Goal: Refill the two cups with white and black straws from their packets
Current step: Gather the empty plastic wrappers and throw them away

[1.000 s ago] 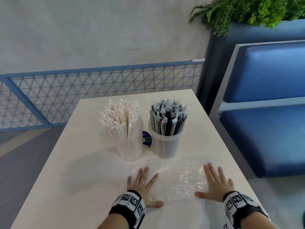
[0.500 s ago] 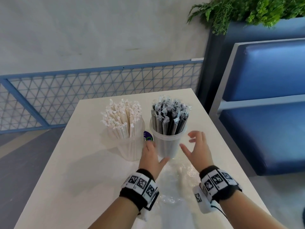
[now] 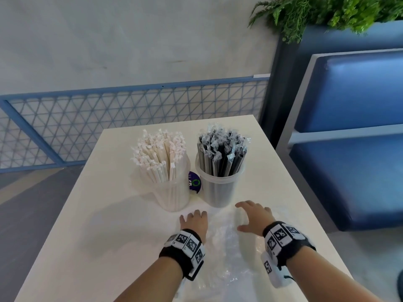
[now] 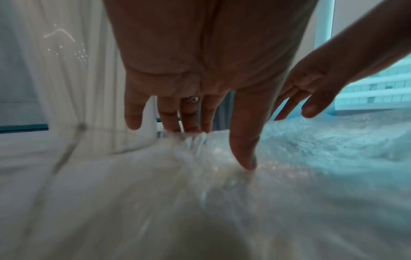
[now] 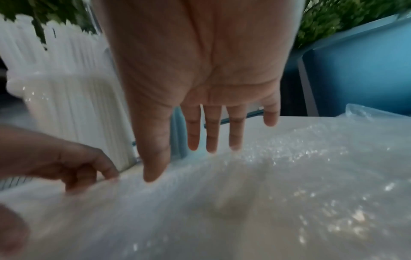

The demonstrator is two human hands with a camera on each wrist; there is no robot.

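Two clear cups stand side by side mid-table. The left cup (image 3: 174, 195) is packed with white paper-wrapped straws (image 3: 159, 153); the right cup (image 3: 218, 192) holds black straws (image 3: 222, 153) in clear wrappers. A crinkled, transparent empty packet (image 3: 226, 247) lies flat just in front of them. My left hand (image 3: 193, 221) rests on the packet's left far edge, and its fingers (image 4: 191, 119) press plastic that bunches under the tips. My right hand (image 3: 253, 216) is spread over the packet's far right part with straight fingers (image 5: 211, 133), the thumb touching the film. Neither hand holds a straw.
A small purple label (image 3: 194, 182) shows between the cups. The white table (image 3: 109, 214) has a blue mesh railing (image 3: 109, 118) beyond its far edge. A blue padded bench (image 3: 349, 160) runs along the right, and a planter with green fronds (image 3: 327, 12) stands behind it.
A second ago both hands lay flat on the packet's near part. They then lifted towards the black-straw cup and have now come down on the packet's far end.
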